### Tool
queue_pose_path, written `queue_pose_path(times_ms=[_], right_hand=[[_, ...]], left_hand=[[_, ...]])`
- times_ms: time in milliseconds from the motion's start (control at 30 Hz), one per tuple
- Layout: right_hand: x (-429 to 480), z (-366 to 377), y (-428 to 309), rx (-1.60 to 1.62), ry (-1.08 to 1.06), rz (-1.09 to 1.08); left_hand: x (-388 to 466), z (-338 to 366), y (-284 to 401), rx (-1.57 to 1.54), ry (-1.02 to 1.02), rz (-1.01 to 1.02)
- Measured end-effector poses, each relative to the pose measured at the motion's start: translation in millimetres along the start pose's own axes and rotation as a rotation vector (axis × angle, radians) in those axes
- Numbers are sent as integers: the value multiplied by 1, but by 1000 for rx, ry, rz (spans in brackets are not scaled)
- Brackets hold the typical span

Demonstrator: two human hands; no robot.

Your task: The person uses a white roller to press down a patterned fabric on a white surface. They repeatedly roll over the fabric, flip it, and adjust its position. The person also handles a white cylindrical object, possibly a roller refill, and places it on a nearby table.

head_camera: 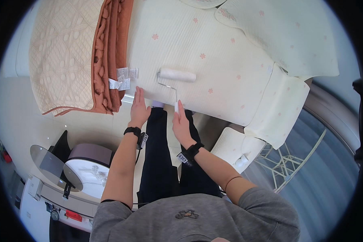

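Observation:
My right hand [181, 122] grips the white handle of a lint roller [178, 74]. Its wire frame bends up to a white cylinder that lies against a cream quilted cover [181, 45] with small pink flowers. Near the cover's front edge is my left hand [139, 110], its palm flat and nothing in it; whether its fingertips touch the cover I cannot tell. Just beyond those fingertips, white fabric labels [119, 84] stick out from a folded beige quilt [63, 54] with rust-brown edges.
A cream-covered seat [227, 142] bearing a small white object [241, 161] stands at the right, before a pale metal rack [286, 161]. Blue-grey curtains [314, 181] hang beyond. At lower left are a round tinted glass disc [56, 168] and a round white-topped table [89, 175].

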State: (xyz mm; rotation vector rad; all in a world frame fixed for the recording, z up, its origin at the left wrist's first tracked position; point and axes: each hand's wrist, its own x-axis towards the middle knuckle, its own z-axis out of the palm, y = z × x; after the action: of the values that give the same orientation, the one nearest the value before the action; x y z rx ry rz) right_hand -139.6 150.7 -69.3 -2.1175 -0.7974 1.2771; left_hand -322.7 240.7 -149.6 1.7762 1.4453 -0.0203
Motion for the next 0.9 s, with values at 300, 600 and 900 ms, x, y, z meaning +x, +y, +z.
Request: queue_pose_path(times_ms=[300,600,900], right_hand=[[245,-8,-92,-93,301,-325],[257,41,-120,-140,387,-230],[-24,32,-28,69,-95,49]], left_hand=[[-1,-1,-2,5,-2,38],[3,6,-9,-6,-47,88],[7,-3,-6,67,-135,98]])
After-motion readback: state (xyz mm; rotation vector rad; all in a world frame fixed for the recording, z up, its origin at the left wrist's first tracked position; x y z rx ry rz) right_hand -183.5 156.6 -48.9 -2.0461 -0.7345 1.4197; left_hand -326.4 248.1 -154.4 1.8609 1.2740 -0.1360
